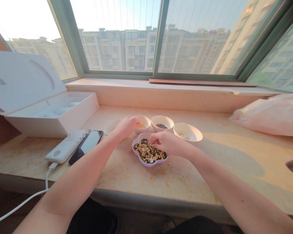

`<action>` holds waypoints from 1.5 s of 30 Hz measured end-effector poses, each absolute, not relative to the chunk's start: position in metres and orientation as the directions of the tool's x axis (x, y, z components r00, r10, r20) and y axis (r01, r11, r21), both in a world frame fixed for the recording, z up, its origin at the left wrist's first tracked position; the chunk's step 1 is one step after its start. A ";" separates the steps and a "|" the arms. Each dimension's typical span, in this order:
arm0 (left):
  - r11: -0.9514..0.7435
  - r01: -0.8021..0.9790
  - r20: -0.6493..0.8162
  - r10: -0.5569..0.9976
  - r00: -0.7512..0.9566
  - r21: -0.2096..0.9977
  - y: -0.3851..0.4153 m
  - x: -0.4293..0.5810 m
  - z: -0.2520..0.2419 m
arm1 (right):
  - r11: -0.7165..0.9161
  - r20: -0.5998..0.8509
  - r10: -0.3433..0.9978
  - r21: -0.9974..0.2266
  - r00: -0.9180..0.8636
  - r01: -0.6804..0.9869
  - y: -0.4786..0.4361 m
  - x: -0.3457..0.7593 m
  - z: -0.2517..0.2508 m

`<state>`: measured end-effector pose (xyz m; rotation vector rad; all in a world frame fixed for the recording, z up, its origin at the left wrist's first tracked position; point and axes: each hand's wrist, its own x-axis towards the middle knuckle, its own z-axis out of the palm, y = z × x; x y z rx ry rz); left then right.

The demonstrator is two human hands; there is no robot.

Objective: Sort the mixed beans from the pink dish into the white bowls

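Note:
My left hand [129, 124] reaches over the rim of a white bowl holding yellow beans [142, 126]. Its fingers are bent together and point into that bowl; whatever they pinch is hidden. Over a purple flower-shaped bowl [150, 165] hangs my right hand [164, 141], thumb and fingers curled into a pinch at the mixed beans [146, 150]. These are yellow, black and green, with a few pale pieces. I cannot make out what the right fingertips hold. Behind stands a white bowl with dark beans [161, 126]; to its right, another white bowl [192, 134] contains a few pale pieces.
A white bowl [109, 127] at far left is partly covered by my left arm. Left of it lie a dark phone [86, 146] and a white power bank [61, 152] with a cable. An opened white box [51, 113] stands behind them. A plastic bag [271, 113] rests at right.

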<state>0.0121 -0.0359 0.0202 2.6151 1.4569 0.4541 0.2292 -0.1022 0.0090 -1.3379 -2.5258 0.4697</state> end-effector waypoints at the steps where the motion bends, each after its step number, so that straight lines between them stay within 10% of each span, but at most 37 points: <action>1: -0.532 0.813 0.199 0.846 0.495 0.239 -0.036 0.012 0.020 | 0.527 0.050 0.830 -0.396 -0.555 0.753 -0.103 0.227 0.009; 14: -0.597 0.783 0.198 0.801 0.566 0.176 -0.033 0.014 0.017 | 0.496 -0.113 0.802 -0.424 -0.587 0.758 -0.103 0.221 0.006; 45: -0.615 0.776 0.217 0.784 0.582 0.140 -0.030 0.013 0.014 | 0.529 0.016 0.793 -0.514 -0.609 0.675 -0.097 0.222 0.000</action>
